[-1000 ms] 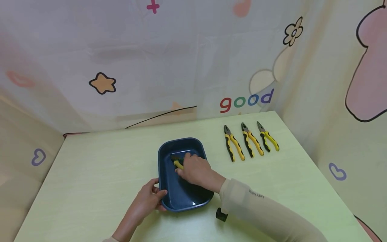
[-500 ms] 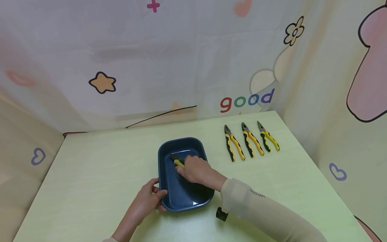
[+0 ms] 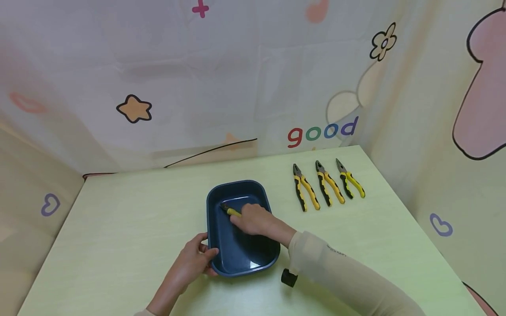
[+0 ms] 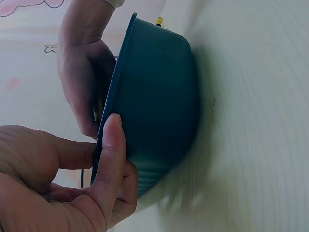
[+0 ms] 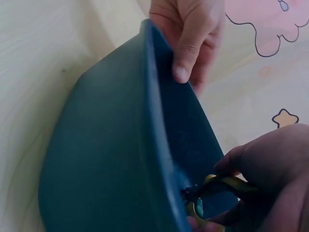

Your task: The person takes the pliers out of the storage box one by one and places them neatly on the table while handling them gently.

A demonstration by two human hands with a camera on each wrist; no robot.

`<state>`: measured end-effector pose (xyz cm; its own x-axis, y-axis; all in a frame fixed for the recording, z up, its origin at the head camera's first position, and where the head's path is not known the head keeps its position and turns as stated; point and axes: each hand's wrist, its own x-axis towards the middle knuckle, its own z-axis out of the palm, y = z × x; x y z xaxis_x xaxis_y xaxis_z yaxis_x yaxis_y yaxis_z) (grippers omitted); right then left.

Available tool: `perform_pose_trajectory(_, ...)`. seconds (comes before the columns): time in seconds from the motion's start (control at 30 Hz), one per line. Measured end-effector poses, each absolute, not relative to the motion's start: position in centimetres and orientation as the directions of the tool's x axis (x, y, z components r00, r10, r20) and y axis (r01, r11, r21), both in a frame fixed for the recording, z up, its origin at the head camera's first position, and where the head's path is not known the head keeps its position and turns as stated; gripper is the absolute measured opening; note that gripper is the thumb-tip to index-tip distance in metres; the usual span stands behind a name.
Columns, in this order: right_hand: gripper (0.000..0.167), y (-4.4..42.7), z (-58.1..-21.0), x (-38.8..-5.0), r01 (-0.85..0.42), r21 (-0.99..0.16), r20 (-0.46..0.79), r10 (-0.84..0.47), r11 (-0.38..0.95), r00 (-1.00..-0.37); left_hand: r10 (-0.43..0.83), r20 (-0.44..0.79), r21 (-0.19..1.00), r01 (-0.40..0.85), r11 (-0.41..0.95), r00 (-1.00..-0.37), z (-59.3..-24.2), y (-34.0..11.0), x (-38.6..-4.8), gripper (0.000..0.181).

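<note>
A deep blue tray (image 3: 233,259) stands on the table in the head view. My left hand (image 3: 193,259) grips its left rim near the front corner, thumb over the edge and fingers along the outer wall, as the left wrist view confirms. Inside the tray, my right hand (image 3: 254,220) holds a pair of pliers (image 3: 234,212) with yellow and dark handles. Their metal head points to the left and back, low over the tray floor; whether it touches the floor I cannot tell. Much of the handles is hidden under the right hand. Both handles of the pliers (image 5: 227,183) show in the right wrist view.
To the right of the tray lie three more pairs in a row: left pliers (image 3: 303,188), middle pliers (image 3: 328,182) and right pliers (image 3: 348,177), heads toward the back. A printed curtain (image 3: 221,87) hangs behind the pale table (image 3: 130,228).
The pliers in the right hand have turned slightly, and their head has shifted a little left. The right hand has moved very little. Tray, left hand and the row of pliers stay put.
</note>
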<state>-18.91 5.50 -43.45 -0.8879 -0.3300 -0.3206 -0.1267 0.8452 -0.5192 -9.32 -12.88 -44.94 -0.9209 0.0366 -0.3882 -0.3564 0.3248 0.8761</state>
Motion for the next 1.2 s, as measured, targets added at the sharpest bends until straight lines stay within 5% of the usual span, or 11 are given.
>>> perform_pose_trajectory(1.2,0.058,7.7,-41.6,-18.4,-0.035,-0.664,-0.378,-0.375,0.747,-0.846,0.035,-0.403,0.860,-0.366,0.355,-0.914,-44.6,-12.7,-9.4,0.051)
